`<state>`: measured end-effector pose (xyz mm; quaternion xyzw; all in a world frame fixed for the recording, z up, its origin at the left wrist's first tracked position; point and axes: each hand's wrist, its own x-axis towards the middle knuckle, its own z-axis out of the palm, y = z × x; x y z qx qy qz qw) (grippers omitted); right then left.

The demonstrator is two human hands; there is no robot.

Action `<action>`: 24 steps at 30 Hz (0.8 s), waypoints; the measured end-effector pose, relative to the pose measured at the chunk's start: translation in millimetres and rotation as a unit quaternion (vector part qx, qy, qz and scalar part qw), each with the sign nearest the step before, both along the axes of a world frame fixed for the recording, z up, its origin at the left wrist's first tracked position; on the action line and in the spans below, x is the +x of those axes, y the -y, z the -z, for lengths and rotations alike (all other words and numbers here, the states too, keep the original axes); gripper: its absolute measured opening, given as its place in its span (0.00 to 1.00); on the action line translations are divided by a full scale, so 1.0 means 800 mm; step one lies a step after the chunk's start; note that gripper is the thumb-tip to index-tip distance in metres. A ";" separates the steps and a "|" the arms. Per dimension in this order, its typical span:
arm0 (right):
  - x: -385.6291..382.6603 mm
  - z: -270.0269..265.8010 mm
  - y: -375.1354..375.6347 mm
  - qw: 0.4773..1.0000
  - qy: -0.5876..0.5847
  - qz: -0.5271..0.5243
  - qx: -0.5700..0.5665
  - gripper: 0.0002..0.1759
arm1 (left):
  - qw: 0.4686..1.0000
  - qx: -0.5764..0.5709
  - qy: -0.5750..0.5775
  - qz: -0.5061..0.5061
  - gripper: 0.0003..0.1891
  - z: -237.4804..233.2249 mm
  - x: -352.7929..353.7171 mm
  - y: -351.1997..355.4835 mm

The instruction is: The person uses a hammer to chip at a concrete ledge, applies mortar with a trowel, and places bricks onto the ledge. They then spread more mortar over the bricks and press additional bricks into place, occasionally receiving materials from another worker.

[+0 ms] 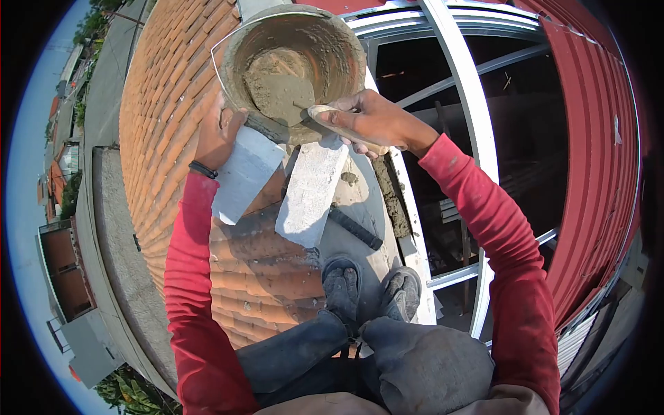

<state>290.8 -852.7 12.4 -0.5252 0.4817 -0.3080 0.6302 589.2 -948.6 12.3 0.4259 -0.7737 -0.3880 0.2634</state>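
A tiled rooftop (173, 83) lay underfoot. At twelve o'clock stood a half-full mortar bucket (294, 69). The right hand (380, 123) clamped a trowel (328, 114) in it. The left hand (218, 135) touched its rim, grip hidden. Two grey blocks (311, 194) at center looked unmortared.

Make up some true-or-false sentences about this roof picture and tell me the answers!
1. The bucket has grey mortar in it. True.
2. The right hand holds a hammer. False: it grips a trowel by its wooden handle.
3. The roof tiles are blue. False: they are orange.
4. Both sleeves are red. True.
5. The person wears no wristband. False: a black wristband sits on the left wrist.
6. Two white blocks lie just below the bucket. True.
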 end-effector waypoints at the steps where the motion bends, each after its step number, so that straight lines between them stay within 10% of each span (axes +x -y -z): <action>1: 0.007 0.008 -0.003 0.999 0.038 0.025 0.024 0.22 | 0.999 0.008 -0.021 -0.032 0.27 0.011 0.013 0.008; 8: -0.016 -0.061 -0.041 0.963 0.229 0.139 0.018 0.18 | 0.941 0.165 -0.224 -0.194 0.21 0.074 0.067 0.047; 14: -0.035 -0.067 -0.032 0.919 -0.041 0.338 -0.200 0.25 | 0.901 0.249 -0.247 -0.254 0.21 0.102 0.074 0.062; 19: 0.001 0.087 0.016 0.826 -0.393 0.318 -0.250 0.25 | 0.944 0.181 -0.193 -0.198 0.22 0.109 0.087 0.074; 24: 0.025 0.032 0.010 0.814 -0.196 0.404 -0.370 0.25 | 0.950 0.216 -0.092 -0.205 0.26 0.052 0.060 0.045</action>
